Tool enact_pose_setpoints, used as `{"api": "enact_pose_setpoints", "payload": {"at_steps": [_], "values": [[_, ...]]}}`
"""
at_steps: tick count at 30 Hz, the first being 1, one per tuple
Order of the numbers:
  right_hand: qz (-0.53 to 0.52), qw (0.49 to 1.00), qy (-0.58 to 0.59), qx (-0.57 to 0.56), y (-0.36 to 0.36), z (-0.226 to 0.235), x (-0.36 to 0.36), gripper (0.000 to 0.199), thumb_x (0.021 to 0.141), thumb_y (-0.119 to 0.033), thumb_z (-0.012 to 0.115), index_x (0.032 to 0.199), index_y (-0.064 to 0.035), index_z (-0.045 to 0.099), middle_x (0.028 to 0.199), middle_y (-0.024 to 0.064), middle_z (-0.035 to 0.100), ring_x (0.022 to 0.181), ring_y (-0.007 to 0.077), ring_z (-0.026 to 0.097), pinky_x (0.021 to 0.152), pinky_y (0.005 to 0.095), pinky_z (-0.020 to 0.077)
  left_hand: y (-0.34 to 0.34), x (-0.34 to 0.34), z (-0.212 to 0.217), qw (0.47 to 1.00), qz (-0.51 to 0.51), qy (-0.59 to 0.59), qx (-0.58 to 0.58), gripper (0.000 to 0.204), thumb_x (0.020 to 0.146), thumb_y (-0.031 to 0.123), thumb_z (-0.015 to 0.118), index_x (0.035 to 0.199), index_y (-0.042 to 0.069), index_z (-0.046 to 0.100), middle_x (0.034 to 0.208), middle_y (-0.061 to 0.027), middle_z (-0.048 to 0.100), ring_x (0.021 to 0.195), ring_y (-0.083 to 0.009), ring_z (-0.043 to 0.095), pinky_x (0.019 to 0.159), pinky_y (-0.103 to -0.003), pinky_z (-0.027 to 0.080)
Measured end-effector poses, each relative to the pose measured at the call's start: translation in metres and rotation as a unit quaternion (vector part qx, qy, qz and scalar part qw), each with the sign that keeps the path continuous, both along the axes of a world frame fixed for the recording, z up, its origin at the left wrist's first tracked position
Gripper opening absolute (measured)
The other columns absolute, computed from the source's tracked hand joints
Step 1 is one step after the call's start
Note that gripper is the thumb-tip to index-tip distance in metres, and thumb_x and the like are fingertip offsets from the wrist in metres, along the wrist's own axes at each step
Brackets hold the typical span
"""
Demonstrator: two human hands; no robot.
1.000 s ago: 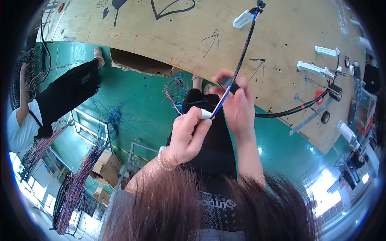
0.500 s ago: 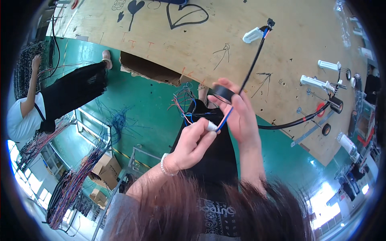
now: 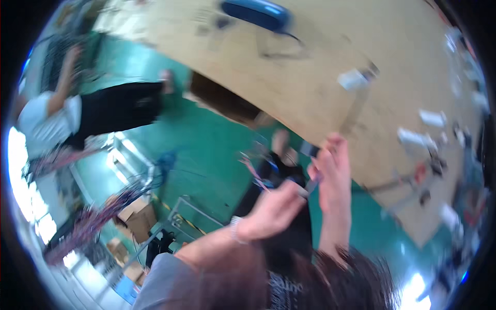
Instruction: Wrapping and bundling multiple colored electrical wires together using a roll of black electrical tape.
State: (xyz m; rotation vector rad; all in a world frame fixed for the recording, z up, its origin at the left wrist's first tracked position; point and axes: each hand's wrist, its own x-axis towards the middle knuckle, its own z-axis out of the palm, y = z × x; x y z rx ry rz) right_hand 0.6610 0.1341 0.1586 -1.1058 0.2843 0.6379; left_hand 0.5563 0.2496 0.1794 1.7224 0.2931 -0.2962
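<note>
The picture is smeared by motion. My left hand [image 3: 274, 211] is closed in a pinch on the wires, with pink and blue wires [image 3: 254, 174] trailing out behind it. A short whitish piece [image 3: 303, 191] shows at its fingertips. Close on the right, my right hand [image 3: 335, 178] is closed on a roll of black tape [image 3: 310, 150], which sticks out left of its fingers. A blurred dark cable [image 3: 356, 111] runs from near my right hand up to a white holder [image 3: 353, 80] on the wooden board.
On the board [image 3: 320, 31] lies a blue case [image 3: 257, 14]. More white holders [image 3: 416, 138] stand at the right with a black cable [image 3: 387, 184]. Another person [image 3: 119, 111] is at the left, near hanging wire bundles [image 3: 98, 217], a metal rail [image 3: 175, 212] and cardboard boxes [image 3: 137, 219].
The view has swung, so the board and surroundings sit lower and more of the blue case shows. Both hands appear further right and lower, still holding the wires and the tape roll.
</note>
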Motion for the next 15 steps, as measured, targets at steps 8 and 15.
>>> {"api": "enact_pose_setpoints", "payload": {"at_steps": [8,15], "values": [[-0.189,0.946,0.104,0.243,0.004,-0.049,-0.043,0.046,0.101,-0.04,0.042,0.131,-0.0048,0.046,0.125,0.0153,0.053,0.115,0.0288,0.054,0.096,0.0402,0.0501,-0.011,-0.004,-0.022,0.994,0.036,-0.104,0.019,0.009,0.095,0.011,0.049,0.096,0.004,0.044,0.065,-0.0177,0.049,0.06,-0.0387,0.055,0.054,-0.043,0.042],[0.171,0.792,-0.486,-0.327,-0.031,0.029,-0.02,0.034,0.101,-0.023,0.036,0.119,0.0028,0.051,0.111,0.0187,0.054,0.099,0.03,0.057,0.081,0.0358,0.0453,-0.016,-0.012,-0.016,0.984,0.038,-0.155,0.076,0.009,0.095,0.011,0.05,0.095,0.003,0.045,0.067,-0.0173,0.052,0.064,-0.0367,0.056,0.056,-0.042,0.042]]}}
